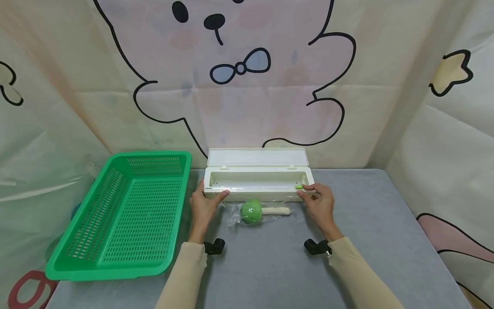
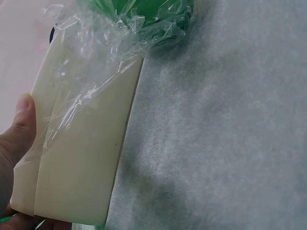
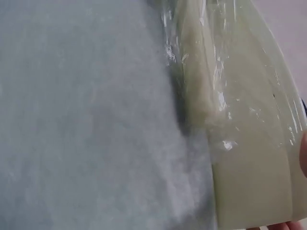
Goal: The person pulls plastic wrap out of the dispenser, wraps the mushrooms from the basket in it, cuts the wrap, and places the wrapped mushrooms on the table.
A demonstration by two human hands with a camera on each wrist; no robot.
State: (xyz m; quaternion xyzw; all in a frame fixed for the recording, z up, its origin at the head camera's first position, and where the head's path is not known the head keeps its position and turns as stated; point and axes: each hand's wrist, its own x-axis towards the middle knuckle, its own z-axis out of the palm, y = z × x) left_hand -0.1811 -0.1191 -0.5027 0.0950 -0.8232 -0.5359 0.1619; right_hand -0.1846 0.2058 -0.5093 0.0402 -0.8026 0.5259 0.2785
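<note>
A white cling film dispenser (image 1: 258,197) lies lengthwise with its lid (image 1: 258,158) raised. My left hand (image 1: 202,209) grips its left end, thumb on the front edge; in the left wrist view fingertips show beneath that end. At the right end my right hand (image 1: 322,208) holds the dispenser, with fingers by a small green slider (image 1: 299,187). Clear film (image 2: 84,91) stretches over the dispenser's front. Just before it lies a green ball (image 1: 251,211) on a pale handle (image 1: 275,210), with crinkled film around it.
A green slotted basket (image 1: 115,272) stands to the left on the grey table (image 1: 270,274). A red ring-shaped handle (image 1: 28,287) shows at the lower left. Behind the table hangs a printed cloth (image 1: 239,111).
</note>
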